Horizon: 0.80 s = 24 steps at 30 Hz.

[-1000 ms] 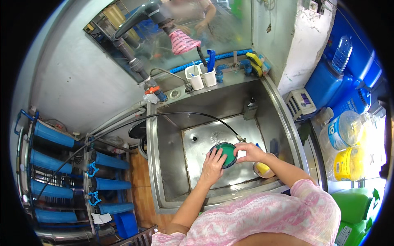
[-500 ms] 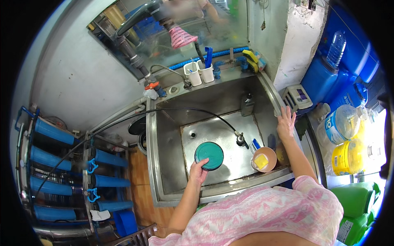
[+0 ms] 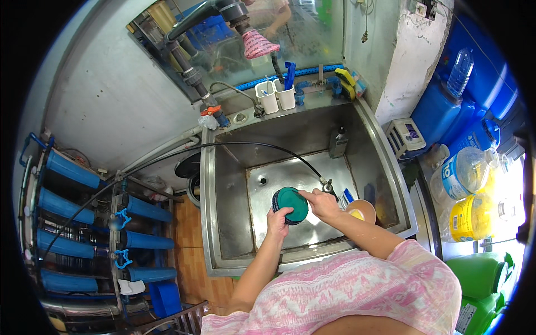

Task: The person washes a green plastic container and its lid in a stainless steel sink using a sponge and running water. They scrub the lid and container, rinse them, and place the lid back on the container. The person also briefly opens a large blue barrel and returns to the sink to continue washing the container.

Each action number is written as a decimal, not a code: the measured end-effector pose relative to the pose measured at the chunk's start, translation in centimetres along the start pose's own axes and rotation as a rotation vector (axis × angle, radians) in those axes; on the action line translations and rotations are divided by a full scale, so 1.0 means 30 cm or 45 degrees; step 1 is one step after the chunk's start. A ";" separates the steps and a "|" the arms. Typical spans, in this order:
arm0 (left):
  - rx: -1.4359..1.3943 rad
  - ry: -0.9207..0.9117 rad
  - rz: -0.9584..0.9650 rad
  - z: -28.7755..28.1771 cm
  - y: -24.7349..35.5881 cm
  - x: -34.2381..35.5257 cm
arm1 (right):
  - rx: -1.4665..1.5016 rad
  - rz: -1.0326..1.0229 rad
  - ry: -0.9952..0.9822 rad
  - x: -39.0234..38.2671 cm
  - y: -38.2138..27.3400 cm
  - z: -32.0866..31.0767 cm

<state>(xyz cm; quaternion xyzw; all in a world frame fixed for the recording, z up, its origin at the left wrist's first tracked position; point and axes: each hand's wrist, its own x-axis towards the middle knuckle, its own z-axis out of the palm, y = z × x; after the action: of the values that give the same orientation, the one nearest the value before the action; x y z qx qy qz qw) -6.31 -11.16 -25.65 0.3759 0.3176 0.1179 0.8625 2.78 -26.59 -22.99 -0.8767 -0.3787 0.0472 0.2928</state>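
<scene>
In the head view, my left hand [image 3: 277, 223] grips a round teal lid-like piece [image 3: 291, 205] with a dark rim, held over the steel sink [image 3: 207, 212], its thumb on the face. My right hand [image 3: 321, 204] touches the upper right of the piece with its index finger; the other fingers are curled, and what they hold, if anything, is hidden. Beside that hand are a nozzle [image 3: 327, 185] on a black hose and a small blue object [image 3: 348, 195]. A pinkish bowl [image 3: 365, 207] with something yellow inside is partly hidden by my right arm.
A dark bottle [image 3: 338, 144] stands in the sink's back corner. White holders [image 3: 267, 99] and sponges [image 3: 347, 84] line the back ledge. Blue filter housings [image 3: 70, 204] are racked at left. Plastic bottles [image 3: 469, 218], blue containers [image 3: 427, 123] and green jugs [image 3: 473, 279] crowd the right.
My right hand has left the sink's right rim, where it was half a second ago, and moved down and left to the teal piece. My left hand still holds that piece, now slightly raised.
</scene>
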 end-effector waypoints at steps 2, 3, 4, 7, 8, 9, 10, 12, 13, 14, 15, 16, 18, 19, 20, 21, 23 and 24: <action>0.023 0.057 0.035 0.011 -0.002 0.000 | 0.010 0.068 -0.046 0.012 -0.032 0.025; 0.030 0.082 0.051 0.015 -0.003 0.000 | 0.013 0.106 -0.073 0.018 -0.040 0.036; 0.035 0.096 0.075 0.017 -0.005 -0.001 | 0.019 0.160 -0.131 0.024 -0.042 0.047; 0.185 0.211 0.112 0.024 -0.013 0.000 | 0.033 0.280 -0.079 0.040 -0.034 0.085; 0.206 0.221 0.126 0.030 -0.018 0.002 | 0.040 0.259 -0.062 0.043 -0.029 0.097; 0.224 0.231 0.156 0.035 -0.023 0.005 | 0.047 0.236 -0.046 0.047 -0.021 0.107; 0.242 0.243 0.187 0.039 -0.026 0.008 | 0.055 0.212 -0.031 0.049 -0.017 0.117; 0.286 0.234 0.192 0.046 -0.033 0.016 | 0.049 0.234 -0.050 0.055 -0.003 0.131; 0.319 0.232 0.206 0.048 -0.035 0.021 | 0.051 0.238 -0.077 0.058 0.002 0.137; 0.320 0.218 0.190 0.049 -0.037 0.023 | 0.036 0.246 -0.057 0.065 0.011 0.139; 0.333 0.205 0.186 0.050 -0.039 0.027 | 0.027 0.248 -0.053 0.071 0.015 0.145; 0.347 0.192 0.182 0.051 -0.040 0.030 | 0.022 0.243 -0.045 0.078 0.021 0.148; 0.443 0.185 0.184 0.052 -0.045 0.039 | -0.031 0.248 -0.113 0.095 0.025 0.160; 0.490 0.182 0.185 0.049 -0.049 0.043 | -0.068 0.251 -0.135 0.106 0.028 0.165; 0.555 0.212 0.201 0.046 -0.054 0.051 | -0.060 0.281 -0.191 0.113 0.021 0.175; 0.615 0.242 0.220 0.041 -0.059 0.061 | -0.068 0.311 -0.236 0.121 0.017 0.182; 0.754 0.307 0.218 0.018 -0.073 0.083 | -0.026 0.400 -0.317 0.140 0.001 0.198; 0.835 0.341 0.192 -0.003 -0.081 0.090 | -0.003 0.424 -0.328 0.146 -0.007 0.204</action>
<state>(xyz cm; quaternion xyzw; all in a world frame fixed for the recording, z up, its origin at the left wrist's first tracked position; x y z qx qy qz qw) -4.37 -11.60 -28.69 0.6363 0.4199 0.1212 0.6356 3.90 -20.52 -27.33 -0.9142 -0.2630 0.2063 0.2292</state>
